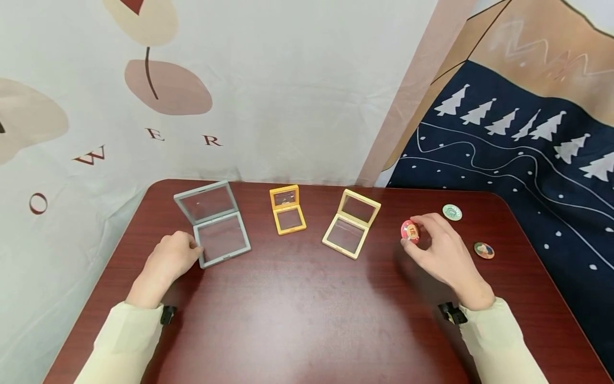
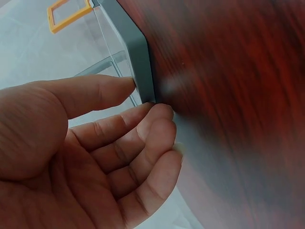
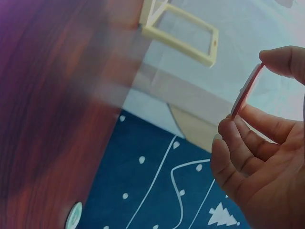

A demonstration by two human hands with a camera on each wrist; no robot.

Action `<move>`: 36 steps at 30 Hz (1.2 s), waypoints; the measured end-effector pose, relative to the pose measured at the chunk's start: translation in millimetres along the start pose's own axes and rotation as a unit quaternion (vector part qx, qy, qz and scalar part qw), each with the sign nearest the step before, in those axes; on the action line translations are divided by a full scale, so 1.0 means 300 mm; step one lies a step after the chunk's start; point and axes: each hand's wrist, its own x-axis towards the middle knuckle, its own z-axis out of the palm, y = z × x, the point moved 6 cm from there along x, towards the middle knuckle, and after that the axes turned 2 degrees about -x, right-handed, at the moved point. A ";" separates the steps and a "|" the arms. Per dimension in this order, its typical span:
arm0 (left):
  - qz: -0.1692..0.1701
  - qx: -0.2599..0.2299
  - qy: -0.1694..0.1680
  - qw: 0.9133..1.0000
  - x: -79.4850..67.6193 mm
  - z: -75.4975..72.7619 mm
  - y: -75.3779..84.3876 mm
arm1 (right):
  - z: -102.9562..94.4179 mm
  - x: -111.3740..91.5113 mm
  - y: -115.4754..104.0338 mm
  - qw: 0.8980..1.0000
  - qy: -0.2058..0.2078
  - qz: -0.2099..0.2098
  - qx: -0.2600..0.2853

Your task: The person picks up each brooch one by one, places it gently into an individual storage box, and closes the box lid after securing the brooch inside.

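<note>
Between thumb and fingers, my right hand (image 1: 446, 250) pinches a red round chip (image 1: 410, 231) with a pale printed center, held above the table. In the right wrist view the chip (image 3: 248, 90) appears edge-on. At the left, my left hand (image 1: 170, 258) pinches the near-left edge of a grey hinged display case (image 1: 225, 257) with clear panels, which lies with its lid raised. The thumb and fingers meet this grey frame (image 2: 138, 57) in the left wrist view. A small orange case (image 1: 291, 231) and a pale yellow case (image 1: 339, 249), both with lids raised, stand farther right.
Beyond the right hand lie a green round chip (image 1: 452, 212) and a dark multicolored chip (image 1: 484, 250). The reddish-brown table (image 1: 297, 320) ends against a pale printed cloth (image 1: 288, 106) at the back and a navy cloth with trees (image 1: 479, 154) at the right.
</note>
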 end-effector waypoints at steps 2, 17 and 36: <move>0.000 -0.001 0.001 1.000 -0.002 0.003 0.001 | 0.003 0.004 -0.015 1.000 0.005 -0.010 0.003; 0.010 -0.009 -0.004 1.000 -0.024 0.016 0.012 | 0.029 0.029 -0.090 0.999 0.003 -0.046 0.016; 0.027 0.000 -0.011 1.000 -0.064 0.039 0.038 | 0.081 0.052 -0.213 0.995 0.000 -0.075 0.064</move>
